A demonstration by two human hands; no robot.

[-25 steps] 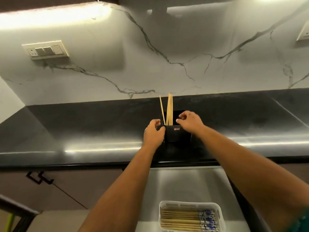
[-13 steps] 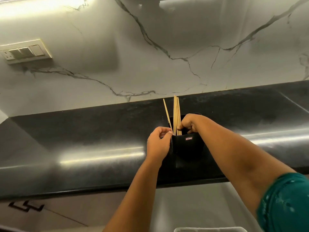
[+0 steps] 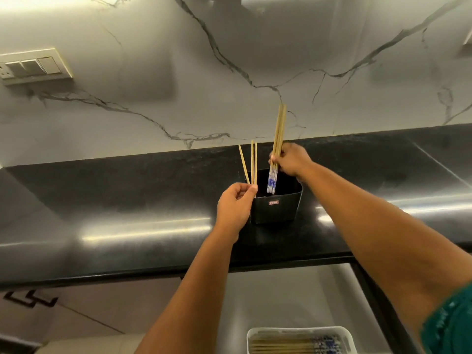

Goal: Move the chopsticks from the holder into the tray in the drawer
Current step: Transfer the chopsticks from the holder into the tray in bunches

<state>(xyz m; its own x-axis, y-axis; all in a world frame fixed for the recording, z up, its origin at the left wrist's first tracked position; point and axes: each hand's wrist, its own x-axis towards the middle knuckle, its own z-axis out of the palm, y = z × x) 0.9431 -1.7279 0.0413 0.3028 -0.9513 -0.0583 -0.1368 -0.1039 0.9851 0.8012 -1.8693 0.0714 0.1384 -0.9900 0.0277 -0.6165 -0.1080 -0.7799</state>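
Label: the holder (image 3: 274, 208) carries a small red-and-white tag (image 3: 273, 202) on its front wall; the writing is too small to read.
Holder: black, upright on the dark counter (image 3: 127, 200), between the two hands.
Right hand (image 3: 291, 160): closed around a bundle (image 3: 278, 139) of chopsticks, lifted so the blue-patterned ends hang just inside the holder's mouth.
Left hand (image 3: 233, 204): pinching three chopsticks (image 3: 251, 162) at the holder's left rim; their lower ends are hidden behind the fingers and the wall.
Tray (image 3: 344, 334): white, in the open drawer (image 3: 281, 297) below the counter, cut off by the bottom edge; chopsticks lie flat in it, blue ends to the right, blurred.
Sleeve (image 3: 452, 323): green, cut off at the lower right corner.
Switch plate (image 3: 30, 66): on the marble wall at left, partly cut off; no markings readable.
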